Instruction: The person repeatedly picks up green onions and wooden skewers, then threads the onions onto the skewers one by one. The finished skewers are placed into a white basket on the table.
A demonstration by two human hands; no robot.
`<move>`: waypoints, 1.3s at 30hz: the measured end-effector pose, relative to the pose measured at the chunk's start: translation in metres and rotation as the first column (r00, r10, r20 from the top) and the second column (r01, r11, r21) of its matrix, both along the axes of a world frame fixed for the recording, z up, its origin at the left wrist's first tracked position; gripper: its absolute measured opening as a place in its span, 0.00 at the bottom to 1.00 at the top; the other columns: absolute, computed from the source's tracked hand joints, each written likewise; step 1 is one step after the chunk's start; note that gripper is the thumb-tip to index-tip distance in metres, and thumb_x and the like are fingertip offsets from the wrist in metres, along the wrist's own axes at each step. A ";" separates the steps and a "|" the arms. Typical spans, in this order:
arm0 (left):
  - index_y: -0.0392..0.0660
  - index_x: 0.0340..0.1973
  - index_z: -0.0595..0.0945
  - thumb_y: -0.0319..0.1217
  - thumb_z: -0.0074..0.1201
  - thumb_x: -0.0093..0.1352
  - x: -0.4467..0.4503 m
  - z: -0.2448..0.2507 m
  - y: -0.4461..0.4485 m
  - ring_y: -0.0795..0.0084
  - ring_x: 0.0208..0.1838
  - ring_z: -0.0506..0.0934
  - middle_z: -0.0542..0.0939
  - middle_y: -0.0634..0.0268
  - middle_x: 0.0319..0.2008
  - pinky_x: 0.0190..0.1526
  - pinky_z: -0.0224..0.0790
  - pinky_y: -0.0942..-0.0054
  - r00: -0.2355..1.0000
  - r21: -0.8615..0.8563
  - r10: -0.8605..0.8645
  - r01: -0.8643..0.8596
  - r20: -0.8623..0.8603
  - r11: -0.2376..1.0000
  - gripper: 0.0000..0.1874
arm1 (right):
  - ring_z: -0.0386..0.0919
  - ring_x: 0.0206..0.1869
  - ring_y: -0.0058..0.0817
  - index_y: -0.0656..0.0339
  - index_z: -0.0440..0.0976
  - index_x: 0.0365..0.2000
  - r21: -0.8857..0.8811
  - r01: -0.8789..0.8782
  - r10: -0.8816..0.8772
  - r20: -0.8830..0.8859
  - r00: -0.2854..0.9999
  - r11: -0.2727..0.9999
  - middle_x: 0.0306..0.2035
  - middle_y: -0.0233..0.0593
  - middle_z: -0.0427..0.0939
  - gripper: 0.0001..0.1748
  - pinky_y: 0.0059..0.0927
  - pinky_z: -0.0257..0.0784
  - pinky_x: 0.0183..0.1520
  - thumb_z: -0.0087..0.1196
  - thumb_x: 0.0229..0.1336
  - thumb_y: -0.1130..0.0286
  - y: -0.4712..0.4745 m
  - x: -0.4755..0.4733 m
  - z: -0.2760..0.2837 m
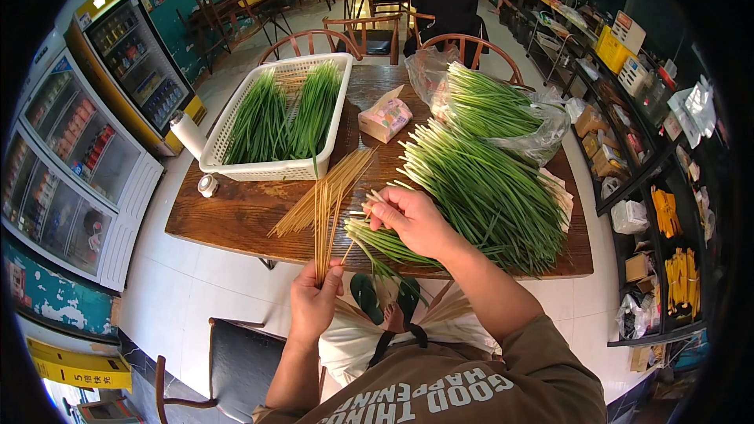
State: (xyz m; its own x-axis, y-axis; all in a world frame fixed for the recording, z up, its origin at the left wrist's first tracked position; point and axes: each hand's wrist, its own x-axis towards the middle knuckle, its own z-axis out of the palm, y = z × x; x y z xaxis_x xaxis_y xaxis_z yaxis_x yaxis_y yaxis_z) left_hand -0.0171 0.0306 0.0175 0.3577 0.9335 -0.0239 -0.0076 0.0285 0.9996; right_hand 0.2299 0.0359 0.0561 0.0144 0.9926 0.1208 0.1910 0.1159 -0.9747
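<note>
My left hand [317, 299] grips a bundle of thin bamboo skewers [325, 224] upright at the table's near edge, one skewer leaning out to the right. My right hand [406, 218] pinches the pale ends of a few garlic chives at the upper tip of that skewer; the exact contact is hard to tell. Below it lie loose chives [383, 241], their green ends drooping over the edge. A large pile of chives [483, 188] lies to the right. More skewers [306, 212] are spread on the wood behind my left hand.
A white plastic basket [271, 172] with chives stands at the back left, near a white bottle [187, 134] and a round lid [208, 185]. A tissue pack [386, 119] and a plastic bag of chives [500, 103] lie farther back. A seated person [446, 0] is beyond the wooden table [235, 218].
</note>
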 end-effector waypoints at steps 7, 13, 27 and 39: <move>0.37 0.48 0.82 0.25 0.56 0.77 0.000 -0.002 -0.003 0.84 0.28 0.72 0.77 0.73 0.26 0.30 0.65 0.83 0.999 -0.034 0.002 0.000 0.045 0.999 0.07 | 0.77 0.37 0.17 0.68 0.83 0.46 0.012 0.023 -0.021 -0.139 0.990 1.000 0.34 0.30 0.82 0.12 0.21 0.73 0.45 0.57 0.72 0.70 0.003 0.001 -0.002; 0.40 0.48 0.82 0.28 0.55 0.78 -0.001 -0.002 -0.004 0.87 0.23 0.68 0.76 0.74 0.23 0.25 0.57 0.84 0.999 0.001 0.015 -0.015 0.052 1.000 0.06 | 0.75 0.36 0.16 0.65 0.74 0.47 0.137 0.023 0.000 -0.168 0.986 0.990 0.32 0.29 0.78 0.09 0.23 0.71 0.41 0.50 0.76 0.69 0.004 0.000 0.004; 0.36 0.48 0.83 0.25 0.57 0.77 -0.006 0.001 -0.006 0.84 0.27 0.73 0.77 0.72 0.26 0.31 0.66 0.82 0.999 -0.013 0.015 -0.014 0.046 1.000 0.07 | 0.64 0.31 0.07 0.59 0.75 0.40 -0.005 -0.027 0.023 -0.367 0.930 1.000 0.31 0.17 0.71 0.03 0.15 0.60 0.34 0.56 0.70 0.70 0.000 -0.009 0.004; 0.36 0.47 0.84 0.25 0.57 0.77 -0.006 0.005 -0.006 0.84 0.28 0.72 0.77 0.73 0.26 0.31 0.67 0.82 0.999 0.022 0.006 -0.007 0.036 1.000 0.07 | 0.68 0.34 0.07 0.60 0.76 0.40 -0.006 -0.029 0.025 -0.376 0.926 1.000 0.34 0.19 0.75 0.04 0.15 0.64 0.37 0.57 0.70 0.70 -0.001 -0.010 0.007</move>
State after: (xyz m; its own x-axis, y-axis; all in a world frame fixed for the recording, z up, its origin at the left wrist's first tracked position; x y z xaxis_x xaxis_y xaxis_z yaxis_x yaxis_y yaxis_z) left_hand -0.0234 0.0250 0.0226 0.3517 0.9361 0.0096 -0.0440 0.0063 0.9990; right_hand 0.2200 0.0350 0.0633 0.0298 0.9945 0.1008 -0.1924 0.1047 -0.9757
